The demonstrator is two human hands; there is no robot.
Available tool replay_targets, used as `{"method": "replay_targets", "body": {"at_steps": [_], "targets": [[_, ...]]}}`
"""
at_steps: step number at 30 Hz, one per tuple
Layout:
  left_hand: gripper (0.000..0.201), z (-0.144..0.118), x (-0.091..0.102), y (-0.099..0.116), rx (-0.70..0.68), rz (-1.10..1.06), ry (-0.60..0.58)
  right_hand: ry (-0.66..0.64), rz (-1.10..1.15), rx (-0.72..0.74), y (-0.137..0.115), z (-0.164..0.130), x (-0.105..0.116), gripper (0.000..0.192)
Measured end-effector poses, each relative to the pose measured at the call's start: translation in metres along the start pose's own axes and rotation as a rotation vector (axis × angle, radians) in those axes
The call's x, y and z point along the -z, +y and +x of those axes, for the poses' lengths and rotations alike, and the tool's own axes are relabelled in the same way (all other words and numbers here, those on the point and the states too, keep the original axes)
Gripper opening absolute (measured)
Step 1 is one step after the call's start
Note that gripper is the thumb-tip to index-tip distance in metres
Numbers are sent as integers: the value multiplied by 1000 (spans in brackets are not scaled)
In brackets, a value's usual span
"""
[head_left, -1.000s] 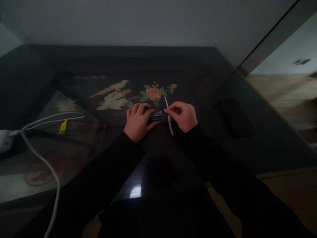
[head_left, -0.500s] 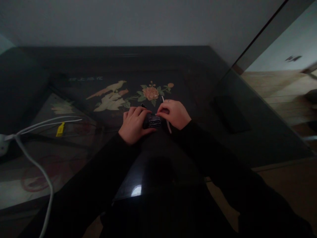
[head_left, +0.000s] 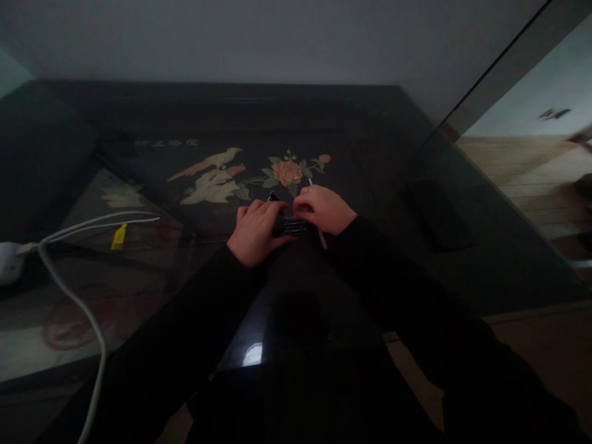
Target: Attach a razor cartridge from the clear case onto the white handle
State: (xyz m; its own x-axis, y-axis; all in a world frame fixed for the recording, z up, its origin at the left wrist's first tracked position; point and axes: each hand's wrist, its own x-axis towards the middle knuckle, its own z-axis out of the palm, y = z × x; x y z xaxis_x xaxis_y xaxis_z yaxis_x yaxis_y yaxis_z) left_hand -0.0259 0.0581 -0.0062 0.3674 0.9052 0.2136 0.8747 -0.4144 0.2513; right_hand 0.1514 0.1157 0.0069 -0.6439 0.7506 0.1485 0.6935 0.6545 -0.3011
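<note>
My left hand (head_left: 256,233) is closed around the left side of a small black block (head_left: 295,229) with rows of fine marks on its face; its kind cannot be made out in the dim light. The thumb lies along the near edge, the fingers along the far one. My right hand (head_left: 327,209) pinches at the block's upper right edge, and whatever is between those fingertips is hidden. A thin pale stick (head_left: 322,238) passes beneath the right hand, showing on both sides of it. Just beyond the left fingertips is a small dark item with a shiny edge (head_left: 273,196).
The dark glass tabletop (head_left: 287,102) shows birds and flowers. At left are a white adapter (head_left: 10,262), a pale cable (head_left: 76,299) and a yellow tag (head_left: 119,236). A flat black rectangular object (head_left: 439,216) lies at right. A wall (head_left: 222,40) borders the far edge.
The view has shifted slightly, so everything sits a little further right. My left fingers have shifted slightly over the block; my right hand still pinches at its edge.
</note>
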Motion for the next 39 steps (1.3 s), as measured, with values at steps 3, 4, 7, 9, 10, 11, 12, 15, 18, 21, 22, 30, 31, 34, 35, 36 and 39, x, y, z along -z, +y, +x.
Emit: {"method": "replay_targets", "body": {"at_steps": [3,4,7,9,10,11,12,15,18,21,22,30,31,34,35,36,39], "targets": [[57,0,1,0,8,-4,-7,7,6,2,-1,-1,-2,11],[57,0,1,1,12,-5,-9,12,6,-1,-1,-1,-3,11],[56,1,3,1,19,-2,-22,36,16,-7,-2,-1,-5,11],[56,1,3,2,18,-2,-29,55,26,-15,-3,-1,-6,10],[56,1,3,1,18,-4,-29,63,30,-17,-3,-1,-6,10],[56,1,2,1,16,-7,-29,68,33,-18,-3,-1,-6,9],[55,1,2,1,15,-11,-28,72,35,-18,-4,-1,-7,9],[55,1,2,1,14,-11,-26,95,41,-32,-5,-2,-7,8],[56,1,4,3,16,13,-53,146,58,-76,-5,-4,-3,13],[55,0,7,5,9,7,-59,209,99,-98,-3,-10,5,20],[52,0,8,6,9,-4,-50,224,110,-101,-1,-13,8,21],[18,0,5,8,16,-95,69,111,17,-74,1,-36,4,27],[17,1,4,8,20,-98,76,106,-9,-77,-2,-38,2,32],[17,1,-1,10,36,-100,86,117,-86,-89,-8,-39,-5,44],[17,1,-2,10,40,-100,86,119,-108,-96,-9,-39,-6,46],[17,1,-3,11,45,-98,85,118,-127,-102,-10,-39,-6,48],[16,2,-5,13,62,-82,77,108,-154,-108,-11,-39,-7,48]]}}
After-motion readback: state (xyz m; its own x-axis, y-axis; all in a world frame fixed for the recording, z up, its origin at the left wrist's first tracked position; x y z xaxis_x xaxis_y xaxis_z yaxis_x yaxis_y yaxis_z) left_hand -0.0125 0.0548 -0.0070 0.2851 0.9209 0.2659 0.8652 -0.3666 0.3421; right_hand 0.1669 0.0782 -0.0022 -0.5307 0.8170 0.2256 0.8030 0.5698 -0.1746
